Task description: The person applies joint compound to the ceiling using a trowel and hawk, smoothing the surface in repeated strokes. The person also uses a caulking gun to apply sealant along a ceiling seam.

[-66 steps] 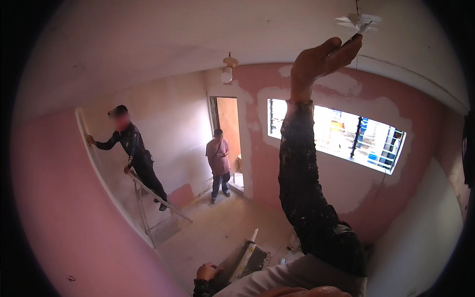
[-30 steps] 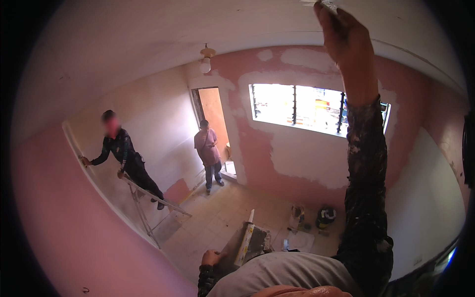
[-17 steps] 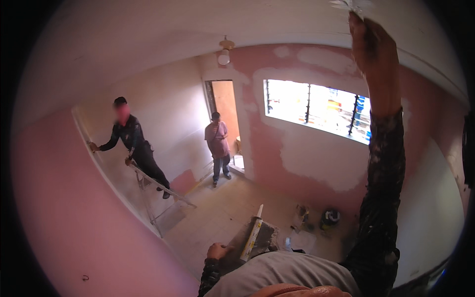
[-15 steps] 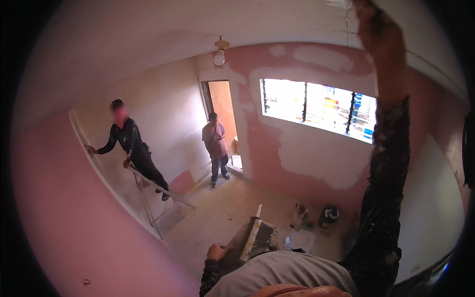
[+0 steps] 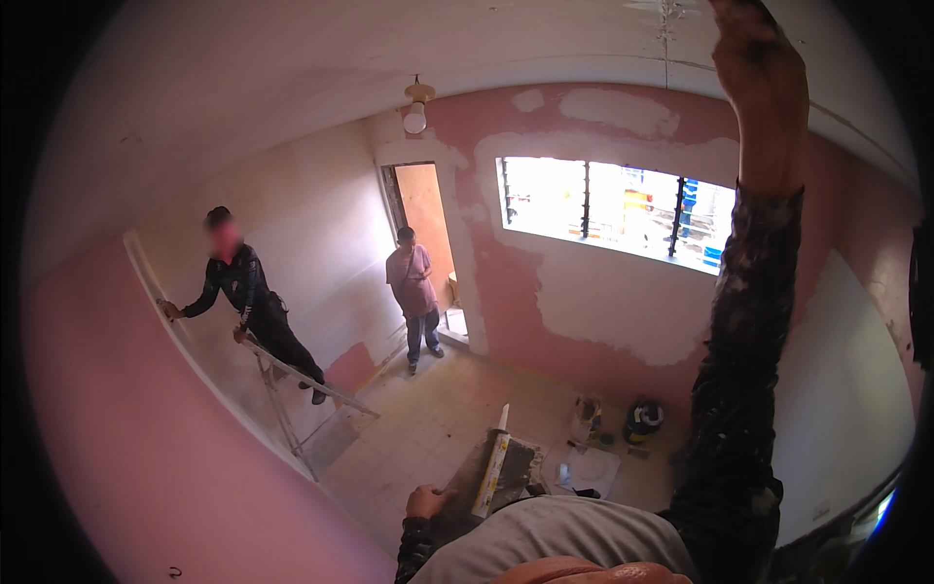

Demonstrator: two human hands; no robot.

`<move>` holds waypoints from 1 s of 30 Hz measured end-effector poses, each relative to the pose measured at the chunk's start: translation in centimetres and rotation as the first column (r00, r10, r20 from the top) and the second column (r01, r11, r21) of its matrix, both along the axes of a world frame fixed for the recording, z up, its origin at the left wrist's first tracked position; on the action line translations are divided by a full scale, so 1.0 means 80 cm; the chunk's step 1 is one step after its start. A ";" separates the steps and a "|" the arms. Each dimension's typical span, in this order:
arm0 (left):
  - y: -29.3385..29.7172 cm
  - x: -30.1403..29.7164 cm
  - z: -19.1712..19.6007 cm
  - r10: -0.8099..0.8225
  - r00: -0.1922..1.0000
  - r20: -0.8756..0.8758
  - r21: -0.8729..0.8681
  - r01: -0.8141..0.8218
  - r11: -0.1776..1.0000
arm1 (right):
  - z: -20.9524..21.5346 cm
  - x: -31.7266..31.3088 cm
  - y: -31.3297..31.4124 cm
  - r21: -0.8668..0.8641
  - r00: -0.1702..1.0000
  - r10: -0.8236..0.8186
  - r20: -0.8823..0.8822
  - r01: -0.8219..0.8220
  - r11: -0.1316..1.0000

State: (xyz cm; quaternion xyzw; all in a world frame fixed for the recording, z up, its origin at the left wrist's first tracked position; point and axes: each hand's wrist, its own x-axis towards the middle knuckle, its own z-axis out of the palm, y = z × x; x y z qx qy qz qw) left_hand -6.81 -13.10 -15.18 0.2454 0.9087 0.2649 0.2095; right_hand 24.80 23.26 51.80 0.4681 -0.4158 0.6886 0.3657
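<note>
- The ceiling fills the whole upper part of the frame, pale and plastered, with a thin crack or seam line running down from the top edge just left of my raised arm.
- The far wall at centre right is pink with broad pale patches of filler around the barred window.
- A person in dark clothes stands on a ladder at the left, one hand on the wall edge; another person in a pink top stands by the doorway at centre.
- My right hand is up at the top right of the frame, against the ceiling beside that seam; the fingers look curled, but I cannot tell whether they grip a tool.
- My left hand, at the lower centre, is closed on the edge of a flat plaster board with a pale straight tool lying across it.
- A bare bulb hangs at the top centre; buckets and tubs sit on the floor below the window.
- To do this well, I judge I should keep steady, even pressure overhead, work along the seam line, and hold the board level and close below so drips land on it.
</note>
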 end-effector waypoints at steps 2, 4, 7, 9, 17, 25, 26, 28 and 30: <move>0.009 -0.005 -0.003 -0.025 0.999 -0.027 0.000 0.025 1.000 | -0.033 0.010 0.017 -0.049 0.999 -0.046 -0.010 0.046 0.998; -0.006 -0.002 -0.011 0.013 1.000 -0.023 -0.024 -0.013 1.000 | -0.081 -0.037 0.068 0.031 1.000 -0.003 -0.008 0.003 1.000; -0.011 -0.002 -0.008 0.032 0.999 -0.005 -0.024 -0.032 0.999 | -0.068 -0.089 0.042 -0.212 0.988 -0.137 0.068 0.149 0.966; -0.004 -0.002 -0.004 0.019 1.000 0.000 -0.016 -0.019 1.000 | -0.033 -0.089 0.035 -0.116 0.993 -0.114 0.025 0.116 0.986; 0.000 -0.001 -0.009 0.028 0.999 -0.019 -0.014 -0.028 0.999 | -0.074 -0.062 0.051 -0.203 0.996 0.014 -0.089 -0.032 0.979; 0.004 0.000 -0.004 0.032 0.999 -0.012 -0.007 -0.032 0.999 | 0.008 -0.017 -0.008 -0.056 0.986 0.164 0.036 -0.162 0.985; 0.005 -0.002 -0.005 0.034 0.999 -0.007 -0.012 -0.034 0.999 | 0.006 -0.015 -0.004 0.050 0.967 0.236 0.091 -0.242 0.969; 0.013 -0.003 0.000 0.027 0.999 -0.023 -0.006 -0.028 1.000 | -0.011 -0.004 0.015 0.114 0.983 0.183 -0.017 -0.179 0.977; -0.008 0.005 -0.001 0.089 0.996 -0.013 -0.025 -0.089 0.996 | -0.066 -0.044 0.062 -0.044 0.950 -0.010 -0.313 -0.004 0.999</move>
